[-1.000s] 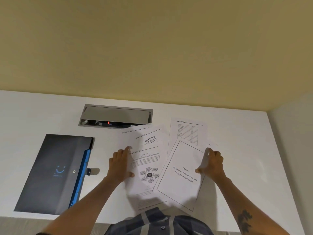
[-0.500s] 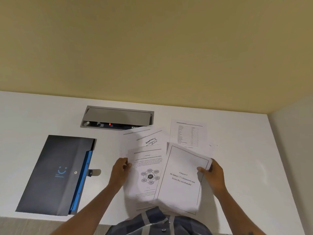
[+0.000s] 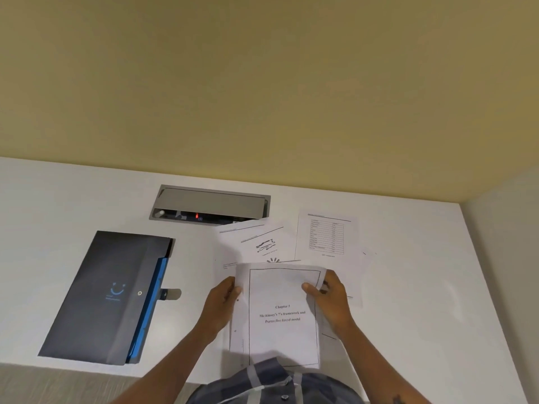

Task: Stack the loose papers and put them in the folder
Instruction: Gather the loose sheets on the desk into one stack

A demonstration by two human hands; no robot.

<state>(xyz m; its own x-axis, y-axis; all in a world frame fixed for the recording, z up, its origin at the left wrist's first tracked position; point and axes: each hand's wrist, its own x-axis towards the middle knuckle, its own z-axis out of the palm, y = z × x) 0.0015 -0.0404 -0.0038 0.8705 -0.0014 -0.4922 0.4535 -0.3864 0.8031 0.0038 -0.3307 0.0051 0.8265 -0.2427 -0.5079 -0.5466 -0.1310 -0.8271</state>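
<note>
A sheet with a framed chapter title lies on top of a small stack held between both hands, just above the white table. My left hand grips the stack's left edge, and my right hand grips its upper right corner with the thumb on top. More loose papers lie behind the stack: two overlapping sheets with small drawings and a sheet with a printed table. The dark grey folder with a blue inner edge lies shut flat at the left.
A grey cable box with a red light is sunk into the table behind the papers. A yellow wall rises at the back and a grey wall at the right. The table's near edge runs along the bottom left. A plaid shirt shows at the bottom.
The title sheet moved left onto the diagram sheet, covering it. Both hands came closer together and now hold the sheets as one stack near my body.
</note>
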